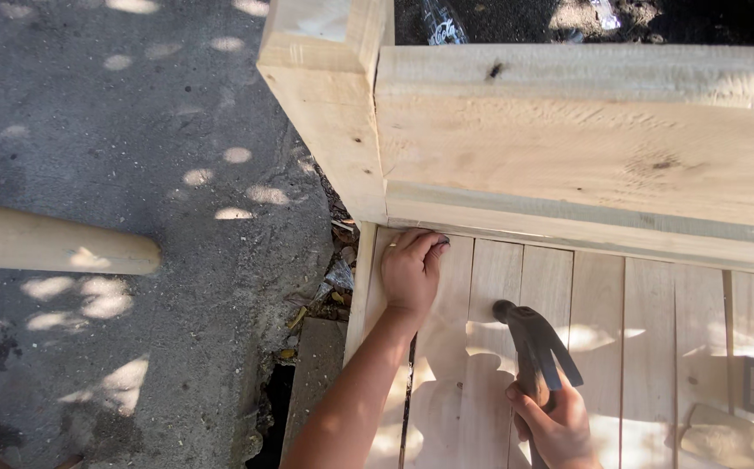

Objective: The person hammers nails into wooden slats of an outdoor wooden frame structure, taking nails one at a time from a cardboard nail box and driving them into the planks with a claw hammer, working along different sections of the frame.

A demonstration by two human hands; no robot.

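My left hand rests on the pale wooden slats, fingers pinched together at the top of a slat just under the thick top rail; something small seems held at the fingertips, too small to name. A ring shows on one finger. My right hand grips the handle of a dark claw hammer, whose head points up toward the left hand, about a hand's width to its right and lower.
A wooden corner post stands at the upper left of the frame. Grey pavement lies to the left, with a round wooden pole across it. Debris and leaves fill the gap by the post.
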